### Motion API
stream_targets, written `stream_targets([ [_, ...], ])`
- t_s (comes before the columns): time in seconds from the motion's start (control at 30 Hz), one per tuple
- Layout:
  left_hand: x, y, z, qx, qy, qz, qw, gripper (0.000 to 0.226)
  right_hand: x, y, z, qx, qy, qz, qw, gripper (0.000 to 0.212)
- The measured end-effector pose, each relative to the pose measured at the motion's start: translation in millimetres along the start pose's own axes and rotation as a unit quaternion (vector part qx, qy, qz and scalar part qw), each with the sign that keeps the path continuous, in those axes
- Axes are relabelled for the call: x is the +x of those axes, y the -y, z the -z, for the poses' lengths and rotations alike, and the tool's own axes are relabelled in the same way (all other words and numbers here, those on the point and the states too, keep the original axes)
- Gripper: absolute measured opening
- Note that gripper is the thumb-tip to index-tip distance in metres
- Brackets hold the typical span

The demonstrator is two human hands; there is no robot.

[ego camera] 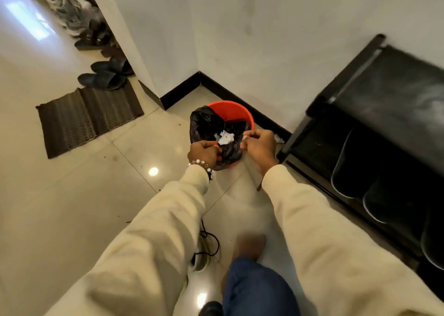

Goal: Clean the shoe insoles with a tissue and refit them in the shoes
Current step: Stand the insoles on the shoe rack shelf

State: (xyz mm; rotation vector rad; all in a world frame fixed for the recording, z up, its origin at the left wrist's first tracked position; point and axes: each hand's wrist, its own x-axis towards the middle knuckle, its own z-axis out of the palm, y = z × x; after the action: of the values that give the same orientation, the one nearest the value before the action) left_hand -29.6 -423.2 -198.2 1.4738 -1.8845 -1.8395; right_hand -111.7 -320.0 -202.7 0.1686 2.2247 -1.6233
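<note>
Tissue (224,137), crumpled and white, lies inside a black bag (206,125) lining a red bin (240,110) in the floor's corner. Left hand (204,153) and right hand (259,145) each pinch the bag's near rim. A laced shoe (201,255) rests beneath the left sleeve.

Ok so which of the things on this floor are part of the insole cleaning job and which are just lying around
Part of the job:
- crumpled tissue in the red bin's black bag
- left hand and right hand, both at the bag's rim
- laced shoe under the left sleeve

Just lying about:
- door mat
- dark sandals
- black shoe rack
</note>
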Motion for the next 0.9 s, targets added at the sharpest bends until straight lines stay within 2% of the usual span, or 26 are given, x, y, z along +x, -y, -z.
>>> stream_targets([
  [0.17, -92.5, -37.9, -5.9, -0.023, 0.029, -0.041, 0.998, 0.015, -86.6, 43.1, 68.2, 0.064, -0.010, 0.044, 0.997, 0.019],
  [0.33, -196.9, -52.8, -30.2, -0.032, 0.077, -0.102, 0.991, 0.015, -174.4, 47.7, 158.1, 0.128, -0.063, 0.062, 0.988, 0.015],
  [0.53, -334.1, -26.7, -99.3, 0.000, 0.209, -0.150, 0.966, 0.016, -276.2, 6.3, 288.1, 0.124, -0.179, 0.073, 0.973, 0.015],
  [0.7, -433.4, 29.3, -157.2, 0.055, 0.343, -0.198, 0.917, 0.015, -335.6, -56.4, 378.9, 0.136, -0.289, 0.043, 0.947, 0.015],
  [0.9, -483.0, 111.2, -214.0, 0.192, 0.458, -0.235, 0.836, 0.018, -380.9, -143.2, 445.6, 0.174, -0.425, -0.063, 0.886, 0.018],
])
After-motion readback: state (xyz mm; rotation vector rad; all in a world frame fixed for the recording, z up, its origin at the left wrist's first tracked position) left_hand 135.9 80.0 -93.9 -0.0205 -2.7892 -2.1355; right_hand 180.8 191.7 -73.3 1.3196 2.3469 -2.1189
